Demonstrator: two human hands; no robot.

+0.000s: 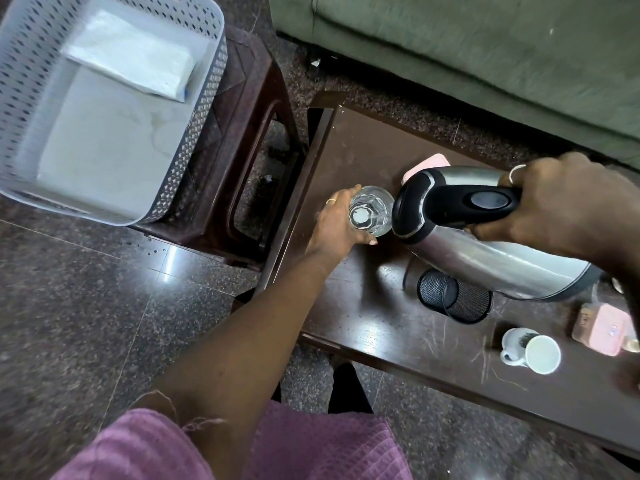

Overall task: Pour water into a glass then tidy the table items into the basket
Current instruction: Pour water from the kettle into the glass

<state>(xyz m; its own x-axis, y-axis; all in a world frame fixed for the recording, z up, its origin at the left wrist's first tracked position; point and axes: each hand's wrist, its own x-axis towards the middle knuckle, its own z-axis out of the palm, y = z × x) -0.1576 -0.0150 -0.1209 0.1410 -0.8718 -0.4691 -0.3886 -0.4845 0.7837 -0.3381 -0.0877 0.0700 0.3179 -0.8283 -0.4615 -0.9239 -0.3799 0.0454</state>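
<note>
A dark granite floor and a green sofa (485,46) frame a low, scratched brown tabletop (363,150), and beside it a dark stool (249,140) carries a pale plastic basket (194,140) with white folded paper (131,64) already inside.

On the tabletop, near its left edge, stands the glass (370,211). The left hand (332,223) wraps around it from the side, its grip clamped on the wall of the glass, probably to keep it from sliding or tipping while water comes in. The right hand (561,206) has its grip closed on the black handle of a steel kettle (485,237), which is tilted forward so that its spout end sits just above the rim of the glass. Some clear water seems to be in the glass, but I cannot tell the level, and no stream is clearly visible.

The pouring step appears to be in progress; the tidying has not yet begun for the tabletop items. These are a black mesh pen holder (453,296) lying on its side, partly under the kettle body, a white mug (533,351) near the front edge, a pink box (602,327) at the right, and another pink object (429,164) behind the kettle. The basket is well apart from them, so each must be carried across.
</note>
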